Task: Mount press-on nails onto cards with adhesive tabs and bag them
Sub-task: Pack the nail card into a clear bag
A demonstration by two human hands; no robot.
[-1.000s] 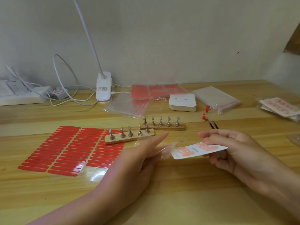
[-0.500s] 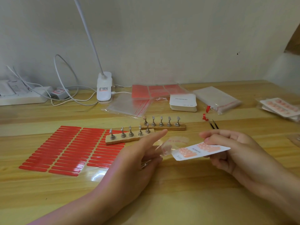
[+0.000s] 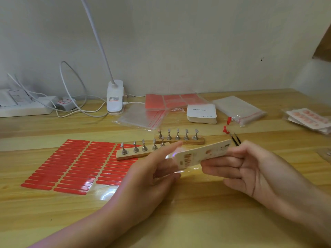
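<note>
Stretching from edge to edge, a pale wooden table [image 3: 179, 221] met a plain grey-white wall [image 3: 179, 42]. Above the middle of it, the right hand [image 3: 250, 169] pinched a card [image 3: 202, 153] carrying pink nails, thumb on top and fingers curled beneath. The left hand [image 3: 152, 169] gripped the mouth of a clear bag [image 3: 176, 159] around the card's near end, forefinger stretched along the top. At nine o'clock from the hands lay a sheet of red tabs [image 3: 68, 163], with two wooden nail stands [image 3: 179, 138] just beyond the hands at twelve. Farther back sat a stack of blank cards [image 3: 201, 113], a bundle of bags [image 3: 239, 110] and a white lamp base [image 3: 115, 97]. A power strip [image 3: 23, 108] lay at ten o'clock beside the wall. Finished bagged cards [image 3: 308, 118] rested at two o'clock, and tweezers [image 3: 235, 138] near the right hand.
</note>
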